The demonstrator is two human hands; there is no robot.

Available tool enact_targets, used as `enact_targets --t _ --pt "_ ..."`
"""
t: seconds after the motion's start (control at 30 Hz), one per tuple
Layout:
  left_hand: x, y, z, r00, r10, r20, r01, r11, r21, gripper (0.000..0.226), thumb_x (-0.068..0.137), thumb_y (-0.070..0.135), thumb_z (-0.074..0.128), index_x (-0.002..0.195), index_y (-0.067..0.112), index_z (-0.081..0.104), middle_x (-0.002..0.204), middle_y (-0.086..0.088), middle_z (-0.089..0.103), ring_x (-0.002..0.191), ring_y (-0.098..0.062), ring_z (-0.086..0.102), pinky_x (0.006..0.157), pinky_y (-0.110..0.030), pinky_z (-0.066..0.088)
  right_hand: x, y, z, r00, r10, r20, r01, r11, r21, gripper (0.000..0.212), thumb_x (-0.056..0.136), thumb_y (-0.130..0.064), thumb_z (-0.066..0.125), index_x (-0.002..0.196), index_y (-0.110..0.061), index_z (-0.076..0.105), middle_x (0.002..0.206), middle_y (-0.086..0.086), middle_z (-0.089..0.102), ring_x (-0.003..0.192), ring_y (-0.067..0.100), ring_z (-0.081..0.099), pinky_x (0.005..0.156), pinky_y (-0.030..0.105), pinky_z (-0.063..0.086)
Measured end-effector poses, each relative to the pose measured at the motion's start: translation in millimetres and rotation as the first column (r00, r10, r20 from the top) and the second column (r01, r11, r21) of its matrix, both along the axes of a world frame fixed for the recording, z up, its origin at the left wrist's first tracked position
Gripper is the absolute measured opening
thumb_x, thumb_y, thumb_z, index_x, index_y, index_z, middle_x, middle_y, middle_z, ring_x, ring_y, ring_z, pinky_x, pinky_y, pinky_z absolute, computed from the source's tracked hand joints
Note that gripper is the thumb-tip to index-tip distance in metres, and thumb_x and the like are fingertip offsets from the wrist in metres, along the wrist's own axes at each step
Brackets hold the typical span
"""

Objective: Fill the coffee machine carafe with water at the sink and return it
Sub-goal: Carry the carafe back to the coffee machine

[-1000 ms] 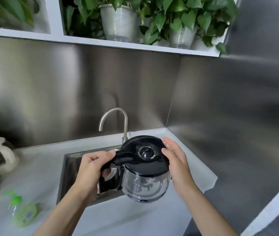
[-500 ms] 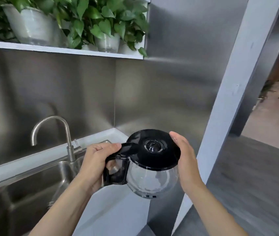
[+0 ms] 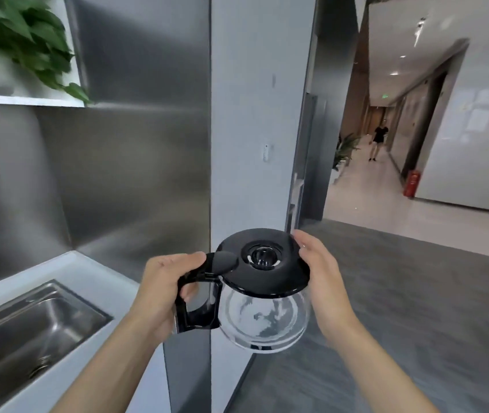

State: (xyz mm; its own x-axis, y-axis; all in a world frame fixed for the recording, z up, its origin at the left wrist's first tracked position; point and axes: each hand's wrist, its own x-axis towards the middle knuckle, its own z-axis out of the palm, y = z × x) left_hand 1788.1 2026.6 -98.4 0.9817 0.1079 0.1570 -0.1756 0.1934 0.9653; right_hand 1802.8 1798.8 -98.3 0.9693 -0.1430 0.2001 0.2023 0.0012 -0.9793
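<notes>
The glass carafe (image 3: pixel 264 320) with its black lid and black handle hangs upright in front of me, past the counter's right end. My left hand (image 3: pixel 162 290) is wrapped around the handle. My right hand (image 3: pixel 323 281) is cupped against the lid's right rim and the glass side. The lid is down. Reflections show in the glass; I cannot tell how much water it holds. The steel sink (image 3: pixel 22 332) lies at the lower left, its tap out of frame.
A white pillar (image 3: pixel 255 114) stands just behind the carafe. Steel wall panels (image 3: pixel 136 162) back the counter, with a plant shelf (image 3: pixel 22 99) above. To the right a grey floor leads into a corridor with a distant person (image 3: pixel 379 138) and a red fire extinguisher (image 3: pixel 411 183).
My view has swung right, away from the sink toward the pillar and corridor. The carafe has stayed between both hands and moved right of the counter; the tap has left the frame.
</notes>
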Motion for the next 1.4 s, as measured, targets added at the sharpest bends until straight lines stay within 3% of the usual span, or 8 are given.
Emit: enact_targets --t 0.2,0.4,0.63,0.8,1.0,1.1,1.23,1.4 --pt "44 -122 0 0.992 -0.095 -0.086 0.093 0.995 -0.024 0.046 0.088 0.010 0.060 0.043 0.015 0.063 0.042 0.005 0.032 0.045 -0.017 0.024 0.057 -0.036 0.014 22 -115 -2 0.994 -0.107 -0.014 0.106 0.994 -0.026 0.047 0.102 -0.006 0.035 0.143 -0.018 0.055 0.148 -0.002 0.055 0.138 0.015 0.050 0.120 0.038 0.035" --pt "105 -211 -9 0.965 -0.231 -0.120 0.230 0.973 -0.029 0.026 0.083 0.016 0.066 0.059 0.008 0.059 0.046 0.000 0.028 0.043 -0.015 0.025 0.050 -0.029 0.018 58 -204 -11 0.970 -0.242 -0.035 0.242 0.970 -0.015 0.045 0.102 -0.007 0.036 0.137 -0.022 0.059 0.144 -0.002 0.056 0.136 0.016 0.050 0.120 0.039 0.036" --pt "206 -304 -26 0.941 -0.328 -0.088 0.325 0.945 -0.047 0.039 0.088 0.010 0.062 0.055 0.008 0.042 0.041 -0.003 0.028 0.041 -0.016 0.025 0.043 -0.023 0.021 135 -290 -26 0.936 -0.352 -0.003 0.352 0.936 0.014 0.039 0.098 -0.013 0.044 0.131 -0.021 0.063 0.138 -0.003 0.061 0.133 0.014 0.053 0.114 0.031 0.037" --pt "298 -355 -26 0.934 -0.356 -0.040 0.355 0.935 -0.023 0.050 0.087 0.010 0.063 0.041 0.013 0.047 0.041 -0.002 0.030 0.039 -0.017 0.026 0.046 -0.024 0.021 220 -338 -29 0.913 -0.405 -0.051 0.407 0.912 0.050 0.034 0.102 -0.009 0.044 0.127 -0.020 0.064 0.131 -0.005 0.066 0.120 0.004 0.059 0.094 0.018 0.043" --pt "397 -408 -25 0.932 -0.360 -0.044 0.357 0.932 -0.054 0.052 0.089 0.013 0.064 0.038 0.015 0.054 0.037 -0.004 0.034 0.034 -0.016 0.029 0.046 -0.025 0.025 315 -390 -24 0.901 -0.417 -0.117 0.424 0.904 0.045 0.030 0.100 -0.017 0.047 0.118 -0.022 0.071 0.117 -0.010 0.071 0.109 0.003 0.061 0.082 0.019 0.044" --pt "448 -437 -30 0.933 -0.356 -0.058 0.354 0.934 -0.042 0.051 0.087 0.015 0.065 0.038 0.012 0.049 0.038 -0.006 0.032 0.036 -0.017 0.028 0.047 -0.025 0.024 362 -418 -32 0.915 -0.383 -0.125 0.394 0.916 0.080 0.030 0.100 -0.022 0.050 0.119 -0.024 0.073 0.117 -0.014 0.073 0.113 0.000 0.062 0.087 0.018 0.044" --pt "525 -478 -36 0.931 -0.361 -0.063 0.360 0.933 -0.023 0.047 0.069 0.023 0.077 0.039 0.008 0.044 0.039 -0.008 0.034 0.037 -0.018 0.029 0.050 -0.028 0.023 439 -464 -42 0.951 -0.279 -0.132 0.294 0.948 0.121 0.047 0.085 -0.043 0.056 0.127 -0.028 0.072 0.131 -0.015 0.071 0.131 0.005 0.058 0.117 0.032 0.037" --pt "620 -534 -42 0.924 -0.374 -0.075 0.371 0.927 -0.053 0.043 0.062 0.018 0.079 0.039 0.007 0.044 0.040 -0.007 0.035 0.038 -0.017 0.030 0.052 -0.030 0.022 545 -529 -51 0.975 -0.196 -0.104 0.205 0.975 0.087 0.065 0.072 -0.057 0.056 0.127 -0.029 0.072 0.133 -0.013 0.071 0.134 0.008 0.057 0.122 0.041 0.032"
